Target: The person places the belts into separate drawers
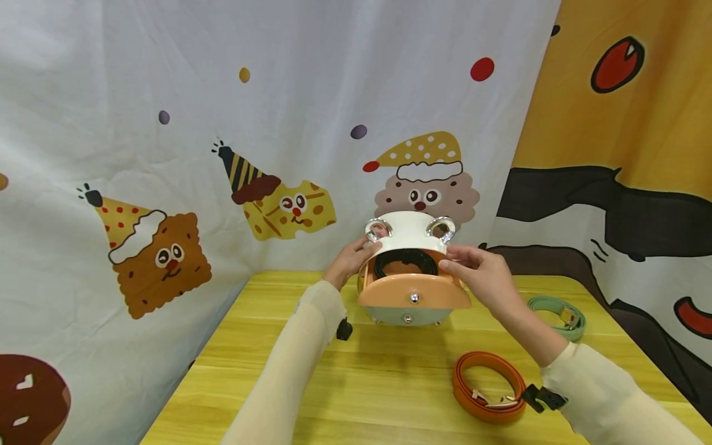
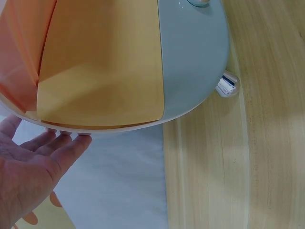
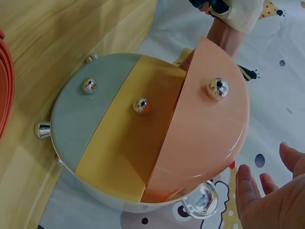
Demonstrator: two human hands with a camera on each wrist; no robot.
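A rounded storage box (image 1: 410,230) with a white shell, silver ring ears and small silver feet stands on the table. Its orange top drawer (image 1: 414,290) is pulled out, and a coiled black belt (image 1: 406,254) lies inside. The yellow drawer (image 3: 138,112) and the grey-green drawer (image 3: 95,107) below are closed, each with a silver knob. My left hand (image 1: 351,259) rests its extended fingertips against the left side of the shell, as the left wrist view shows. By the upper right side, my right hand (image 1: 485,275) has its fingers spread and holds nothing.
A coiled orange-brown belt (image 1: 463,392) lies on the wooden table (image 1: 356,383) in front and to the right. Farther back on the right is a coiled green belt (image 1: 575,327) with a gold buckle. A printed curtain (image 1: 311,93) hangs behind the table.
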